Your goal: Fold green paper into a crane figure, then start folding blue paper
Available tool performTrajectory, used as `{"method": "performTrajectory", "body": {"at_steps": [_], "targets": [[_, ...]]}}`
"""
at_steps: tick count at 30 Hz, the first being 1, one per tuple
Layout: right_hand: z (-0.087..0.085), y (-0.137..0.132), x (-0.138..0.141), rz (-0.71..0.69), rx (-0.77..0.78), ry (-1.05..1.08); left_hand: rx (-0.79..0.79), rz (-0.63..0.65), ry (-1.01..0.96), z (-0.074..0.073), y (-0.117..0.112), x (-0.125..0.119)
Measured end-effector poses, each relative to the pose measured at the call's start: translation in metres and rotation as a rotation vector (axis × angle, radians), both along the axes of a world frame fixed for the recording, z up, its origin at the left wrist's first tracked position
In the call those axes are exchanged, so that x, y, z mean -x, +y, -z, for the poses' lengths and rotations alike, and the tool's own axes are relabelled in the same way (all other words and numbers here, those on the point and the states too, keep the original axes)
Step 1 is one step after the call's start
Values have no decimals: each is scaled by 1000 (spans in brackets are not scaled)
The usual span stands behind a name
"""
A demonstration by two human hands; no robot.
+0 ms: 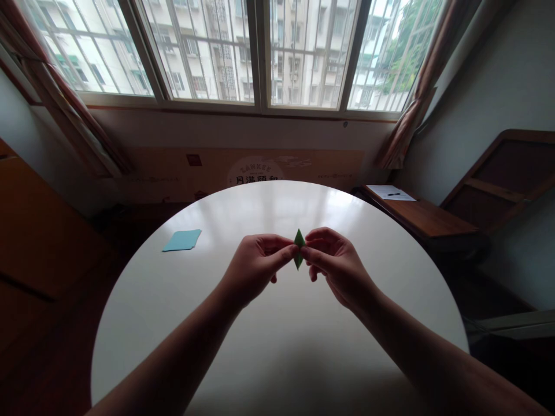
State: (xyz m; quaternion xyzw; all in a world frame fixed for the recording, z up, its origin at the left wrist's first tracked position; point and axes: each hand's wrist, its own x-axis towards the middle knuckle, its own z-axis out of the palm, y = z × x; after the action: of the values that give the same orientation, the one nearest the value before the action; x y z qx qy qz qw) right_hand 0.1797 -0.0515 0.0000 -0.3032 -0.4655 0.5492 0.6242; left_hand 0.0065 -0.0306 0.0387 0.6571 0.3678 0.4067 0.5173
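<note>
A small piece of folded green paper [299, 237], diamond-shaped with points at top and bottom, is held above the middle of the white table. My left hand [262, 260] pinches its left side between thumb and fingers. From the right, my right hand [336, 260] grips the opposite side, thumb pressed close to the left thumb. The thumbs cover the centre of the paper, so its folds there are hidden. The lower fingers of the right hand curl loosely below the paper.
A stack of light-blue paper sheets [182, 240] lies on the round white table [277, 352], at the left. Beyond its right edge stands a wooden desk [429, 218] with a white sheet [381, 192] and a pen [393, 194]. Barred windows and curtains are behind.
</note>
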Motion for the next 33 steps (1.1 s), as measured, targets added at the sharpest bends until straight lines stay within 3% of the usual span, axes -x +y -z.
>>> {"method": "performTrajectory", "body": {"at_steps": [5,12,24,33], "targets": [[-1,-1,-2,-30,44,-5,108,-21,-86,0,2,0],[0,0,-2,-37,46,-113,123,-29,-133,2,4,1],[2,-3,0,87,-55,-206,9,23,-13,2,1,1],[2,-4,0,134,-86,-260,-202,-59,138,4,-4,-1]]}}
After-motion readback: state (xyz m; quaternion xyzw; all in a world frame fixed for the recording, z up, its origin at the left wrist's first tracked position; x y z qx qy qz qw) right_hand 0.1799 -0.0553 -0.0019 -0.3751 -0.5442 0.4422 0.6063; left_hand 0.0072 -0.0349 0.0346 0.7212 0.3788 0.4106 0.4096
